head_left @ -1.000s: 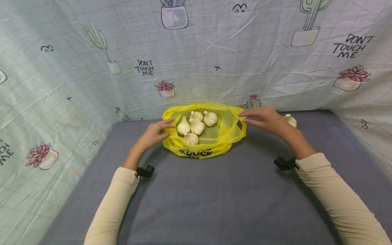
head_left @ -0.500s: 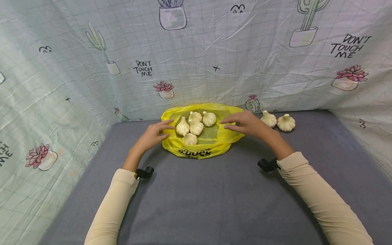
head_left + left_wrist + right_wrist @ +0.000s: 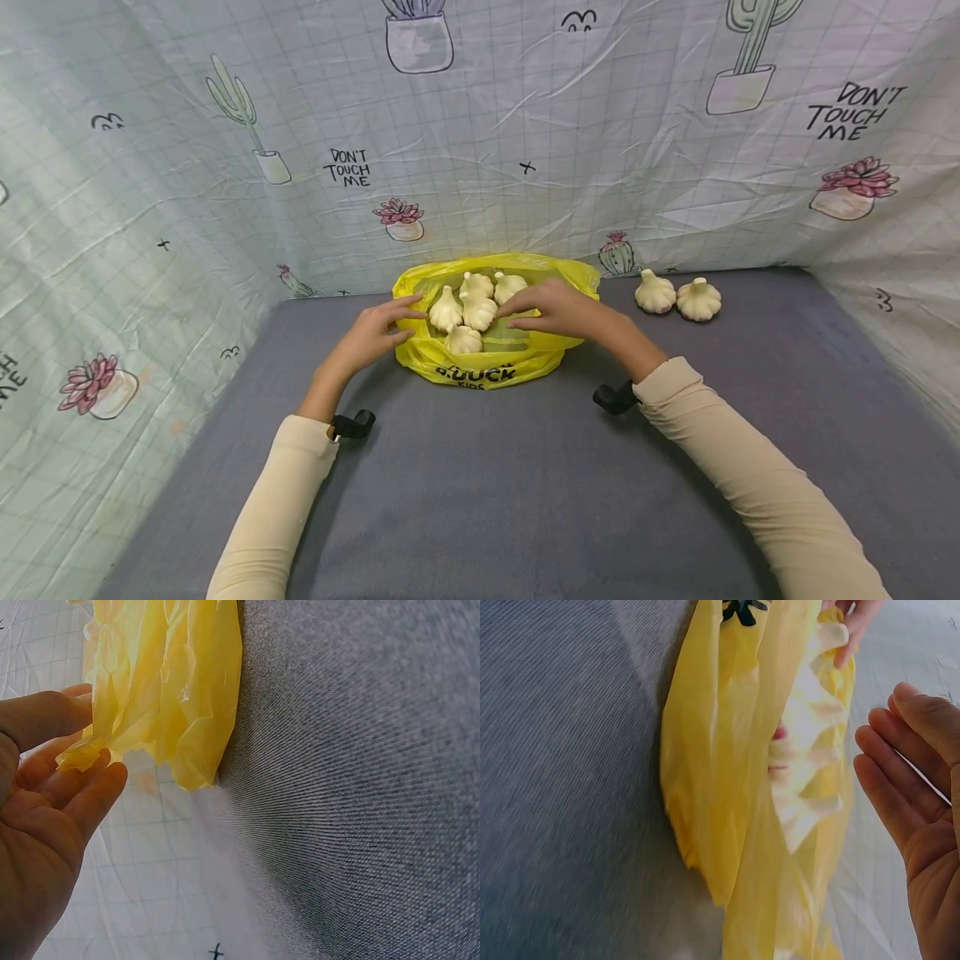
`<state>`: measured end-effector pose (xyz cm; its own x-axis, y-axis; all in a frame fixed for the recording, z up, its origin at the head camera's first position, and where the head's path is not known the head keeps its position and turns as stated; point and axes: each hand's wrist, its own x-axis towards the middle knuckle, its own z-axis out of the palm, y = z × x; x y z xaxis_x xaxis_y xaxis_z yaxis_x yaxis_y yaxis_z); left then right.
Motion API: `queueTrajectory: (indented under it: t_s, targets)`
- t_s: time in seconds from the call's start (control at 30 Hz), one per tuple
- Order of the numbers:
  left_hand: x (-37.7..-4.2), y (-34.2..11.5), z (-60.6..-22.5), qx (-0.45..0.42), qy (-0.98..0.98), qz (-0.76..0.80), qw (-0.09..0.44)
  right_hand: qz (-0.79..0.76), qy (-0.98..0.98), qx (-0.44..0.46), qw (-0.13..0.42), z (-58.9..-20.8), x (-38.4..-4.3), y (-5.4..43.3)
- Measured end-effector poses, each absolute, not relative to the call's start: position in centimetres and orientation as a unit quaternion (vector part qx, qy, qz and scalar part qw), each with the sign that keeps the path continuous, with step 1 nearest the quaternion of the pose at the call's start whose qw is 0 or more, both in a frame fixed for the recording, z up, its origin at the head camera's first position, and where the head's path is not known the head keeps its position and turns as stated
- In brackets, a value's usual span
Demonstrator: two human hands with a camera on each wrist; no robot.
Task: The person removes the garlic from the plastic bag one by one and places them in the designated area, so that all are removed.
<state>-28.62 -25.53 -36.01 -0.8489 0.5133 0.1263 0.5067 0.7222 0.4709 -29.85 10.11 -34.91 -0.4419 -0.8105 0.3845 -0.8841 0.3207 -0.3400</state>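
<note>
A yellow plastic bag (image 3: 495,375) with black lettering lies with its mouth open near the back of the table. Inside it are several garlic bulbs (image 3: 477,311). My left hand (image 3: 375,332) is at the bag's left rim. In the left wrist view, the thumb and fingers (image 3: 97,796) pinch the yellow film. Above the right part of the bag's mouth hovers my right hand (image 3: 551,308), its fingertips close to the bulbs. The right wrist view shows its fingers (image 3: 891,780) loosely extended, holding nothing.
Two more garlic bulbs (image 3: 655,292) sit side by side on the table to the right of the bag. A grey cloth (image 3: 480,500) covers the tabletop. Behind hangs a curtain (image 3: 465,125) with cactus drawings, reaching the table's back edge.
My right hand has moved left from beyond the bag's right edge to over its mouth, uncovering the two garlic bulbs on the right. My left hand has stayed at the rim.
</note>
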Motion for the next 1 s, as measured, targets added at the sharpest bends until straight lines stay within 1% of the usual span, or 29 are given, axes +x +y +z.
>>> queueTrajectory:
  t_s: [0.1,0.3,0.5,0.77,1.0]
  targets:
    - [-28.6,-25.5,-36.1,0.275,0.928,0.252,0.006,0.245,-0.809,0.531,0.065,-34.8,-30.1,9.1]
    - [-28.6,-25.5,-36.1,0.276,0.928,0.251,0.008,0.24,-0.813,0.53,0.018,-34.7,-30.7,7.3]
    - [-28.6,-25.4,-36.2,0.271,0.929,0.252,0.012,0.249,-0.813,0.526,-0.005,-34.6,-31.2,6.1]
    - [-28.6,-25.3,-36.3,0.271,0.928,0.255,0.013,0.26,-0.823,0.5,-0.066,-34.8,-31.8,4.5]
    - [-28.6,-25.1,-36.4,0.266,0.927,0.262,0.019,0.255,-0.823,0.5,-0.086,-34.7,-32.7,3.4]
